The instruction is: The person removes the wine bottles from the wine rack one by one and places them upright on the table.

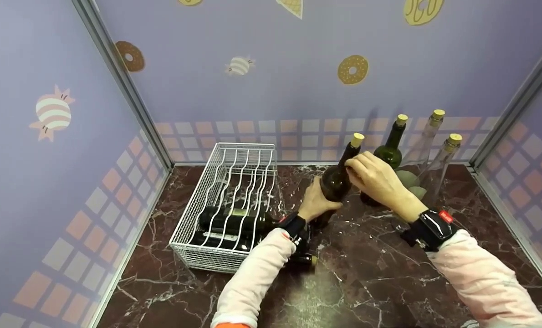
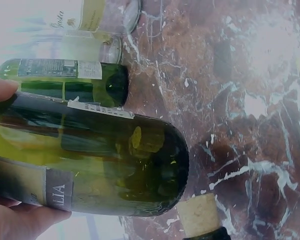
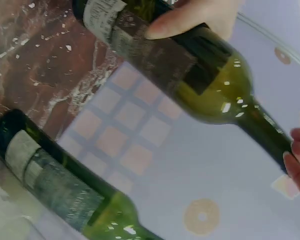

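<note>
A dark green wine bottle with a cork in its mouth is held slightly tilted over the marbled tabletop, to the right of the rack. My left hand grips its body, with fingers and thumb on opposite sides in the left wrist view. Higher up, my right hand pinches the neck below the cork. The base of the bottle appears lifted off the surface. Inside the white wire rack two dark bottles lie on their sides, partly hidden by the wavy wires.
A second green bottle stands behind my right hand. Two clear corked bottles stand farther right, near the back wall. Another corked bottle end sticks out past the rack's right side, partly under my left forearm. Patterned walls enclose the tabletop.
</note>
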The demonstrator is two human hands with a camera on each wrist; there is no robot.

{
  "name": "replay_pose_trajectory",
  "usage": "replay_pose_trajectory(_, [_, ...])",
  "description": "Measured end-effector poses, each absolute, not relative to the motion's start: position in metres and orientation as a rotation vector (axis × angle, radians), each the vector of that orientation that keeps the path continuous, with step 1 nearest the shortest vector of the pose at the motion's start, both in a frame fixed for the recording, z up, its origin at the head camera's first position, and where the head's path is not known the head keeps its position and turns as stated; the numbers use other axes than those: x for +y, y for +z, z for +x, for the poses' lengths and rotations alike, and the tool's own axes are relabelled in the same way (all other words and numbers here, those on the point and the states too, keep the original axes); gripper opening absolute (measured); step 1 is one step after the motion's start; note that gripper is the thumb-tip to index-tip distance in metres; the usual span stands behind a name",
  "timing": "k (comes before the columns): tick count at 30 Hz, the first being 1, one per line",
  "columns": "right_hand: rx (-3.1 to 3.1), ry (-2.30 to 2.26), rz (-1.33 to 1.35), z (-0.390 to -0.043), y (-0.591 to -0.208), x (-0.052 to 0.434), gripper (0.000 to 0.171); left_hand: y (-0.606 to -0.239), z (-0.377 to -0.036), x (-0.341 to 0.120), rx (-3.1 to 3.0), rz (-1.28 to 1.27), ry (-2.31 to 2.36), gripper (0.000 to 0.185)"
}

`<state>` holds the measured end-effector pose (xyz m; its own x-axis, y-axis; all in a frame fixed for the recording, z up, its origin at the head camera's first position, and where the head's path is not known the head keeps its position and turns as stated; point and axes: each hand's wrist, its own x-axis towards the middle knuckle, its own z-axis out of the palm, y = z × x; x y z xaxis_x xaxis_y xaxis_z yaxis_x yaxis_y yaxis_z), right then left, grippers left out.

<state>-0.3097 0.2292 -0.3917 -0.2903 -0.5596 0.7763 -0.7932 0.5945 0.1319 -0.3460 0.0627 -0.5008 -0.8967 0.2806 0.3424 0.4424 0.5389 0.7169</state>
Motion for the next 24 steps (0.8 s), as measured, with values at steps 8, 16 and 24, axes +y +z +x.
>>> replay_pose_trajectory(8, [-2.207, 0.651, 0.701, -0.315, -0.404, 0.228, 0.032, -0.5, -0.344, 0.066, -2.624, -0.515, -1.32, 0.076])
replay_pose_trajectory(16, [-2.392, 1.307, 0.378, -0.314, -0.398, 0.21, 0.043, -0.498, -0.339, 0.072, -2.591, -0.591, -1.355, 0.075])
replay_pose_trajectory(24, [-2.339, 1.285, 0.331, -0.313, -0.398, 0.209, 0.031, -0.497, -0.334, 0.074, -2.612, -0.643, -1.427, 0.082])
